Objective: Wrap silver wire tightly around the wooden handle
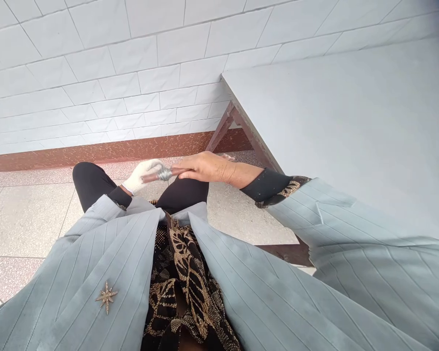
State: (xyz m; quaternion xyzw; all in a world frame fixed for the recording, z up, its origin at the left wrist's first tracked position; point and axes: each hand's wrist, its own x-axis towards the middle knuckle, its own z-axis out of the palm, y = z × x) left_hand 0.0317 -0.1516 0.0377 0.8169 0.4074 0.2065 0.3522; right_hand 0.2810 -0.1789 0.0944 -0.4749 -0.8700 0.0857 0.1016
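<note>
In a white glove, my left hand (146, 174) is closed around the left part of a short brown stick. Silvery wire is wound in a thick coil (165, 174) about the stick's middle. My bare right hand (207, 166) holds the right end of the brown stick (149, 178) between its thumb and stretched fingers. Both hands are above my knees, close together. The far fingers of the left hand are partly hidden.
To the right stands a table with a pale top (336, 126) and a brownish wooden leg (221, 127). Ahead is a white tiled wall (131, 56) with a red-brown base strip (131, 146). Speckled floor tiles (25, 214) lie around my legs.
</note>
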